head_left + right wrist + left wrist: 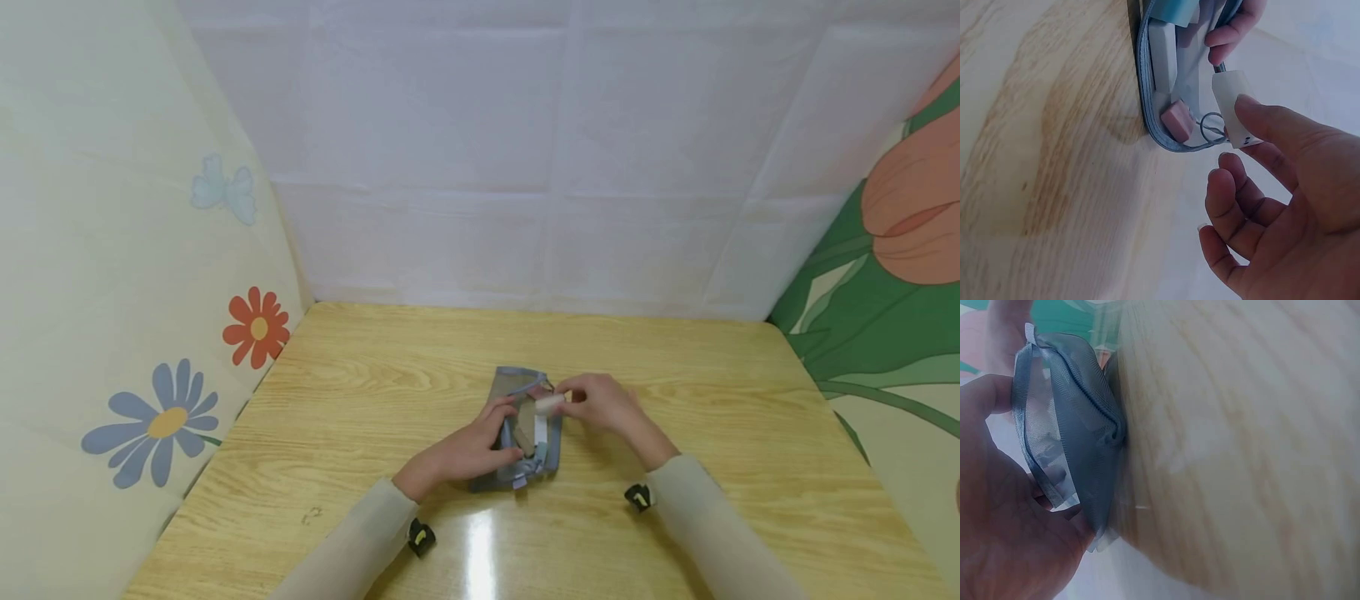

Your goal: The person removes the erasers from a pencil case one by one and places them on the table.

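Observation:
A blue-grey mesh zip pouch [555, 454] lies on the table with its mouth spread. My left hand [468, 450] holds its left side, the fingertips curled over the opening's edge. In the left wrist view that hand [1007, 506] grips the mesh pouch [1088, 444]. Between thumb and forefinger my right hand [603, 406] pinches a small white block [1230, 103] over the mouth, with tiny dark marks at one end. Inside show a white bar [1162, 56], a pink block [1177, 121], a teal piece [1172, 9] and a brownish piece [522, 439].
The wood-grain table [360, 375] meets a pale cloth [435, 233] at the back. Flower-printed cloths hang left [112, 292] and right [885, 333]. A black wrist strap piece shows at the left cuff [422, 537] and at the right cuff [639, 497].

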A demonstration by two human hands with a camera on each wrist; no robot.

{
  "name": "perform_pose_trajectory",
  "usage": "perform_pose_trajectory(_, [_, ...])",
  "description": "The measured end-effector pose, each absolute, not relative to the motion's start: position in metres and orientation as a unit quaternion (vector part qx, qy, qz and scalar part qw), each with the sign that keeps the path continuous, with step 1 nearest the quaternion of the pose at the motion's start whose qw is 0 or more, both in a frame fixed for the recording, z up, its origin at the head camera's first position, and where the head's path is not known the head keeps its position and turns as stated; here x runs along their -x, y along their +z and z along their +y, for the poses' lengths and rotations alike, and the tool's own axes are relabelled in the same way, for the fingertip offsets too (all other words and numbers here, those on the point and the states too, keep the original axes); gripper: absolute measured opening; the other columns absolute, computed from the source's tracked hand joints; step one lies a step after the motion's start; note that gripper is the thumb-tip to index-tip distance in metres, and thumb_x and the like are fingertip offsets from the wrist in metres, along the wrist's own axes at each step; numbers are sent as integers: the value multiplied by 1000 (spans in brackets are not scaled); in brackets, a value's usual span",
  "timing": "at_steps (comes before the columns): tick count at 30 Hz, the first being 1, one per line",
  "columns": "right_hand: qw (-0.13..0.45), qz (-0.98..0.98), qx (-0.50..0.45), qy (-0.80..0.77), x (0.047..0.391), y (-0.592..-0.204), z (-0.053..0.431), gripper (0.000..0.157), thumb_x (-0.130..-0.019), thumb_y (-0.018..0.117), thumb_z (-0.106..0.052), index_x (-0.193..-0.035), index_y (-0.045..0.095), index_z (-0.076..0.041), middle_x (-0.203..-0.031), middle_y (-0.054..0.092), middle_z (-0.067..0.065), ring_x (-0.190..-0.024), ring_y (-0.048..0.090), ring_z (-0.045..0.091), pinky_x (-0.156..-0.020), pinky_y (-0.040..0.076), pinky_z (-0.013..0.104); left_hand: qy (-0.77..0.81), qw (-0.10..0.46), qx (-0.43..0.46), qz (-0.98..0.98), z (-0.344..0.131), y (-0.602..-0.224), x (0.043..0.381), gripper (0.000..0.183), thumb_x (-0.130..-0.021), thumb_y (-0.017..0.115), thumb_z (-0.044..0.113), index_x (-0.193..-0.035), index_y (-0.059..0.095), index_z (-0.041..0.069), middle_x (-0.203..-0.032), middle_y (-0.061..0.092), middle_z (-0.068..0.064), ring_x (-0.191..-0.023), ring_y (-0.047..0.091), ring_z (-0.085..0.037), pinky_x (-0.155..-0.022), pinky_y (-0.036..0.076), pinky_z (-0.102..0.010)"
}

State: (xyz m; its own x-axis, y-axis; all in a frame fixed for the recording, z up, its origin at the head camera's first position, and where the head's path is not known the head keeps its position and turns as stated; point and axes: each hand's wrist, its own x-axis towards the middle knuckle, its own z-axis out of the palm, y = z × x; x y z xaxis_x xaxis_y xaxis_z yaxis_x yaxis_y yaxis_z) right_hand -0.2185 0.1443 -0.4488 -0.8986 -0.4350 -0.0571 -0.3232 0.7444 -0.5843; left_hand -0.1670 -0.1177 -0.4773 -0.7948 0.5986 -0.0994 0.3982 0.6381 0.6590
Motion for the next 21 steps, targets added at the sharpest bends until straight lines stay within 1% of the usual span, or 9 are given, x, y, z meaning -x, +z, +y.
perform_pose_trajectory(3, [94, 929, 196, -298, 219, -447, 148, 23, -94, 73, -27, -114, 76, -16, -74, 60, -3, -63, 51, 13, -56, 42, 29, 322, 155, -281, 891, -118, -478, 167, 68, -98, 56, 43, -150, 34, 4, -166, 15, -7, -144, 35, -29, -115, 39, -45])
perform_pose_trajectory(13, [79, 928, 190, -311, 221, -443, 164, 21, -93, 73, -23, -111, 77, -13, -71, 58, -1, -62, 48, 14, -56, 41, 28, 322, 156, -282, 890, -118, -478, 167, 68, -98, 55, 44, -150, 35, 4, -166, 15, -9, -144, 35, -30, -115, 38, -46])
perform_pose_trajectory(21, [76, 929, 194, -304, 222, -436, 174, 24, -95, 72, -26, -112, 76, -11, -73, 58, 0, -60, 47, 15, -54, 39, 29, 319, 161, -281, 891, -118, -476, 166, 67, -99, 55, 43, -150, 35, 4, -166, 14, -7, -144, 34, -28, -115, 38, -44])
